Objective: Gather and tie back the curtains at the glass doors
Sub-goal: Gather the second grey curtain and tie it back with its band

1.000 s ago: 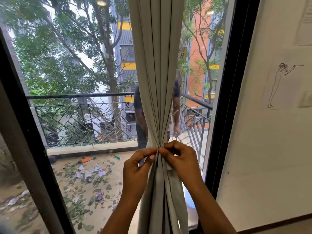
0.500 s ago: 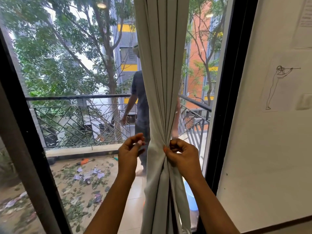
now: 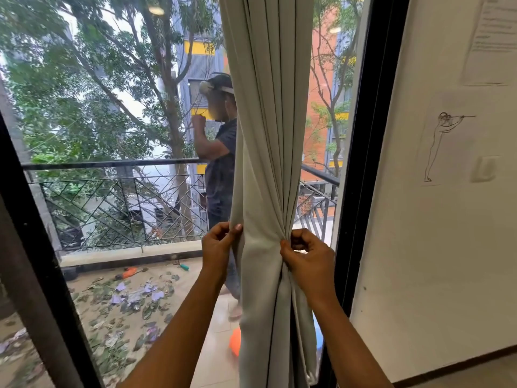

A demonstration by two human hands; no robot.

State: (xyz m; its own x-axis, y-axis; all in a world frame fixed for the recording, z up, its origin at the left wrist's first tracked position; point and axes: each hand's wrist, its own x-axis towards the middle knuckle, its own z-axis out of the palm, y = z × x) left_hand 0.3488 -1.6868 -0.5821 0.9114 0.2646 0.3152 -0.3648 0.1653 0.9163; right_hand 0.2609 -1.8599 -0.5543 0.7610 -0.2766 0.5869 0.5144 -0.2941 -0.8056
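Observation:
A pale grey curtain (image 3: 268,135) hangs in gathered pleats in front of the glass door (image 3: 112,135), close to its black right frame. My left hand (image 3: 218,247) pinches the curtain's left edge at about waist height. My right hand (image 3: 307,256) grips the bunched folds on the curtain's right side at the same height. Between my hands a smooth panel of fabric is stretched. No tie-back is visible.
The black door frame (image 3: 361,163) stands just right of the curtain, with a white wall (image 3: 433,247) bearing a pencil drawing and papers beyond. A person (image 3: 221,163) stands on the balcony outside by the railing (image 3: 112,191); leaves, scraps and an orange ball (image 3: 235,343) litter its floor.
My left hand let go at the gathered centre, moved left, and now pinches the curtain's left edge. My right hand kept its grip. The person outside shifted left.

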